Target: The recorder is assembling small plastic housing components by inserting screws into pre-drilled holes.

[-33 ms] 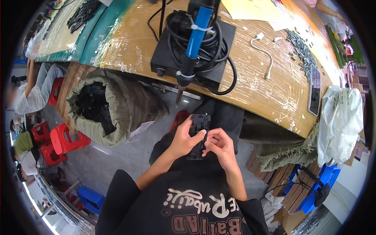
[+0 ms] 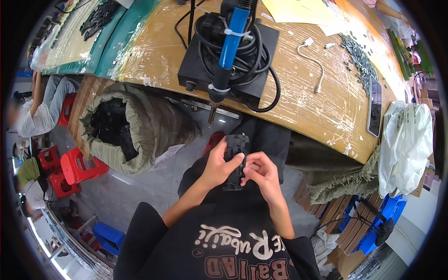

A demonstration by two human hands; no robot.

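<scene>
Over my lap I hold a long black plastic housing (image 2: 237,141) with moulded ribs and recesses. My left hand (image 2: 218,166) is closed around its left side, the thumb pressing on its upper face. At the right edge of the housing, my right hand (image 2: 262,171) has its thumb and index finger pinched together, the other fingers curled. Whatever lies in that pinch is too small or hidden to make out. Above my hands hangs a blue-handled tool (image 2: 231,51) like a soldering iron, its metal tip pointing down, in front of a black box (image 2: 195,70) with coiled cable.
On the film-covered table (image 2: 296,107) lie a white cable (image 2: 320,70), a heap of small dark parts (image 2: 357,56) and a phone (image 2: 374,107). A sack (image 2: 163,126) of black pieces stands left, near red stools (image 2: 77,165). A white plastic bag (image 2: 405,144) hangs right.
</scene>
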